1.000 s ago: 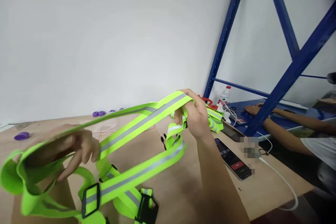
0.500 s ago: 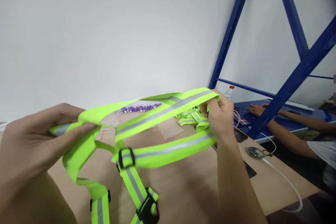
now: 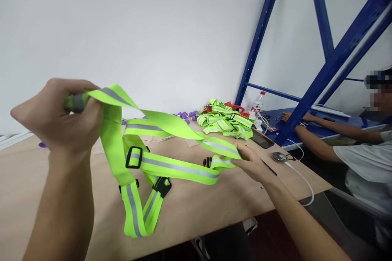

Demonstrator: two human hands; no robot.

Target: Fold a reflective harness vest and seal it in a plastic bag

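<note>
A neon yellow-green reflective strap harness [image 3: 176, 167] with grey stripes is stretched between my hands above the table. My left hand [image 3: 69, 116] is closed around one end of it, raised at the left. On the right, my right hand [image 3: 252, 162] sits lower and grips the other end between thumb and fingers. One strap twists across the top. A black slider buckle [image 3: 134, 158] shows on the near loop, with a black clip [image 3: 162, 187] below it. The lower loop [image 3: 134, 212] hangs toward the table's front edge.
A heap of similar reflective straps [image 3: 225, 124] lies at the back right, with small purple items [image 3: 183, 116] beside it. Nearby are a phone [image 3: 262, 139], a bottle [image 3: 259, 101] and a round device [image 3: 279, 157] on a white cable. Beyond a blue frame [image 3: 312, 94], another person's hands rest on a blue table.
My right hand has come down, and its end of the harness sank with it. My left hand is higher. The view has shifted, showing more of the strap heap and the table's front edge.
</note>
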